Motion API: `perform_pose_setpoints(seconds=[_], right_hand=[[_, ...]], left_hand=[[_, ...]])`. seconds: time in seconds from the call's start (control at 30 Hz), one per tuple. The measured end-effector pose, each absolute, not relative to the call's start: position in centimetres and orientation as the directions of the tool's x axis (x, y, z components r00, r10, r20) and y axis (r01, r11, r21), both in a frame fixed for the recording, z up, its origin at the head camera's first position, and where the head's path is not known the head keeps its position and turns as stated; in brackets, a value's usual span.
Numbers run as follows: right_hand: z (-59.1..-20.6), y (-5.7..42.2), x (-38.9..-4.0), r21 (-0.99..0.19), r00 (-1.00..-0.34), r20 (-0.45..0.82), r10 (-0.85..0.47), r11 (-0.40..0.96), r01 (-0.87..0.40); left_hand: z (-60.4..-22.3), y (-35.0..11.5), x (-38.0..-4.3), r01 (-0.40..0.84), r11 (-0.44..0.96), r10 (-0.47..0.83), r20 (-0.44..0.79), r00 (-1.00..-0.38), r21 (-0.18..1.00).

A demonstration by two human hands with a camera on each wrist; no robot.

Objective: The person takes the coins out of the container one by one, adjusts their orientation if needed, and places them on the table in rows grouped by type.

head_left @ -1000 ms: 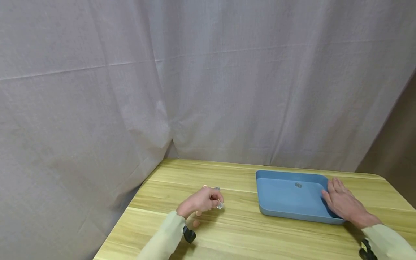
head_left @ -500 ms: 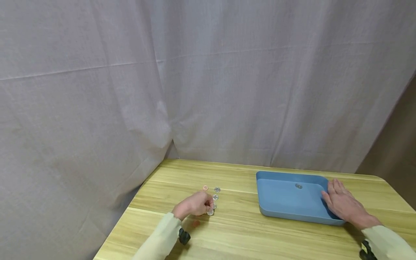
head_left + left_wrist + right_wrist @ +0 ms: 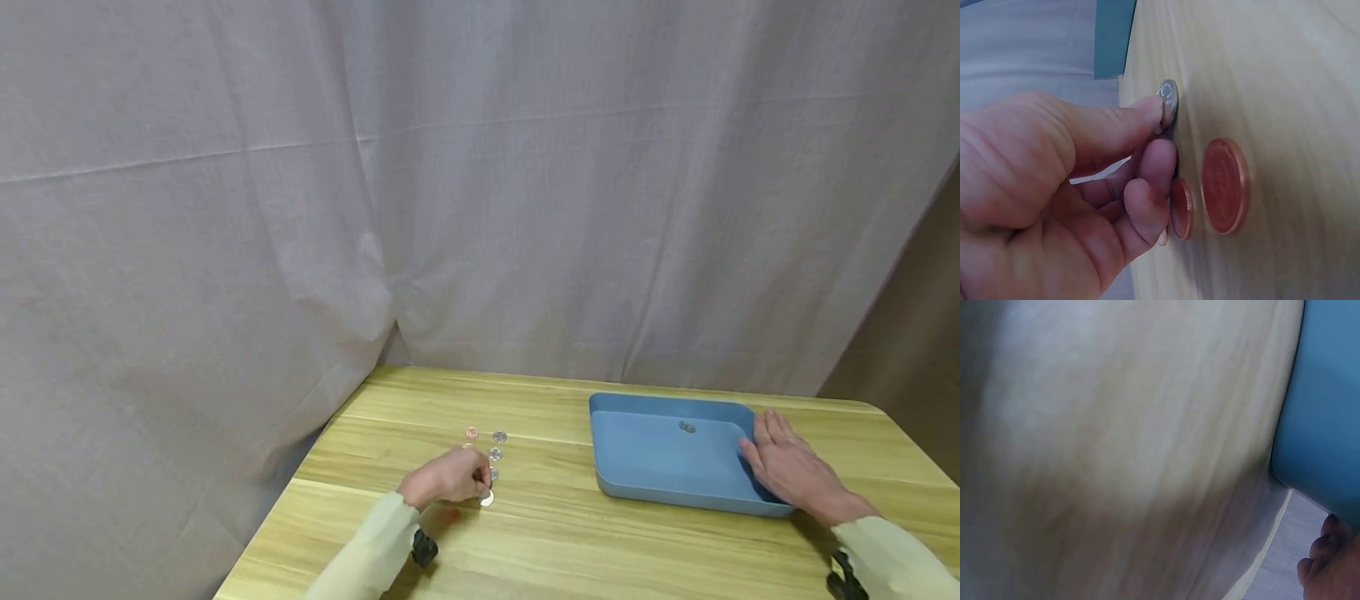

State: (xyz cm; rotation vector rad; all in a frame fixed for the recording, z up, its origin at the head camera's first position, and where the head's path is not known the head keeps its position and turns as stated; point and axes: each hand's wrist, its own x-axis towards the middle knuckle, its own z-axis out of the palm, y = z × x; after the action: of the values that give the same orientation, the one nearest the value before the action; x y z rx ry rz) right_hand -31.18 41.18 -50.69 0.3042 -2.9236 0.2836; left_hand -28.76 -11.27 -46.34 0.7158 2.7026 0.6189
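Note:
My left hand (image 3: 450, 477) pinches a silver coin (image 3: 1169, 103) between thumb and fingers, low over the wooden table. Beyond it, several silver coins (image 3: 500, 436) lie in a line running away from me. Copper-coloured coins (image 3: 1224, 185) rest to the left of that line, partly covered by the hand in the head view. On the right, a blue tray (image 3: 648, 458) holds two silver coins (image 3: 687, 427) that overlap near its back. Laid across the tray's right wall is my right hand (image 3: 795, 467), fingers extended forward and thumb on the inner side.
The wooden table (image 3: 570, 542) extends between the coins and the tray. A grey curtain (image 3: 525, 250) hangs behind its back edge and along the left side. Dark bands with small devices (image 3: 424, 547) sit at both wrists.
My left hand has come back toward me and left with the silver coin, lowering it to the near end of the silver line. The right hand and tray stay put.

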Motion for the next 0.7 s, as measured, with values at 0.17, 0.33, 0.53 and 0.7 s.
perform_pose_setpoints(seconds=[0.17,0.33,0.53,0.7], right_hand=[[-50.6,41.1,-31.1,-0.168,-0.960,0.203,-0.191,0.959,-0.226],[-50.6,41.1,-31.1,-0.167,-0.960,0.208,-0.188,0.960,-0.224],[-50.6,41.2,-31.2,-0.176,-0.963,0.194,-0.186,0.959,-0.221],[-50.6,41.2,-31.2,-0.175,-0.961,0.201,-0.190,0.958,-0.226]], left_hand=[[-46.4,-11.3,-28.5,0.382,0.783,0.511,-0.157,-0.845,0.490],[-45.9,-11.2,-28.6,0.367,0.722,0.534,-0.136,-0.834,0.586],[-44.7,-11.2,-29.2,0.382,0.686,0.546,-0.092,-0.833,0.619],[-43.9,-10.7,-29.9,0.422,0.687,0.553,-0.049,-0.832,0.592]])
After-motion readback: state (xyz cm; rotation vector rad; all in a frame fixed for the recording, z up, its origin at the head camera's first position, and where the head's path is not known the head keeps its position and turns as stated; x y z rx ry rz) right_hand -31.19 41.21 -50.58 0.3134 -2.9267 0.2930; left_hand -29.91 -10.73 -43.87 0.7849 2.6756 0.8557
